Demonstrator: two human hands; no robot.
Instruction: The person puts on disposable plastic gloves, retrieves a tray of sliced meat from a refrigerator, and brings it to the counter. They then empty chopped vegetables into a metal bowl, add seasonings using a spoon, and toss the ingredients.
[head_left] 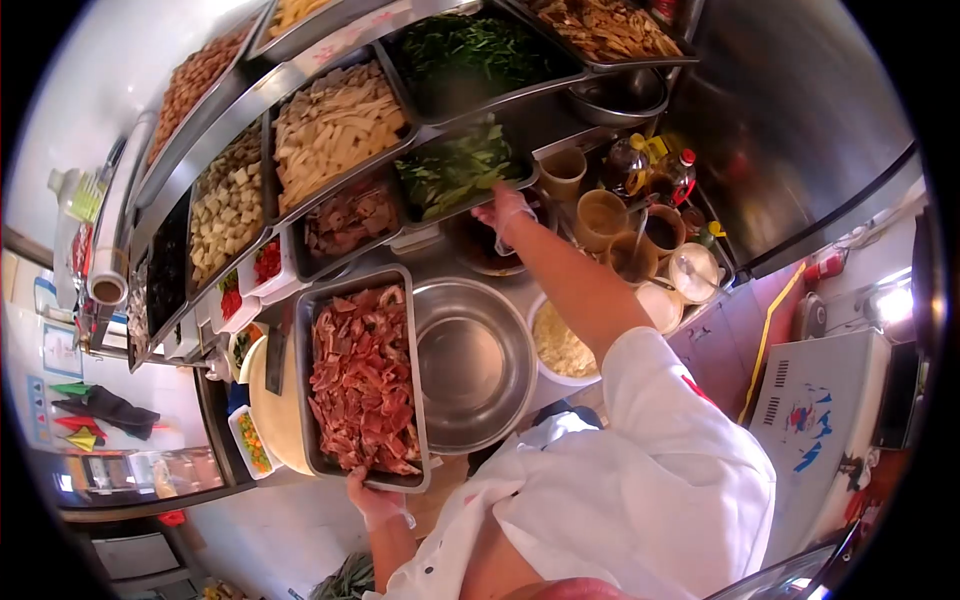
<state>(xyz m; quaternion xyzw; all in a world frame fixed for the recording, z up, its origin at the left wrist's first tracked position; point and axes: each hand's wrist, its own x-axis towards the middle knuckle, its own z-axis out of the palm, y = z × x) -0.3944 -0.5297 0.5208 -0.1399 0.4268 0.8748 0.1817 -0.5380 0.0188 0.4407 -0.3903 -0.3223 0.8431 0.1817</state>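
Note:
In a clear plastic glove, my left hand grips the near rim of a metal tray heaped with sliced raw red meat. My right hand, also gloved, reaches forward with its fingers closed at the rim of a tray of leafy greens; its fingertips are partly hidden. Directly right of the meat tray sits a wide steel bowl with nothing in it. A round board with a cleaver lies on the meat tray's left.
Raised trays hold sliced pale strips, chopped greens and tofu-like cubes. Seasoning jars and bottles crowd the right. A bowl of pale minced food is under my right arm. A white freezer stands right.

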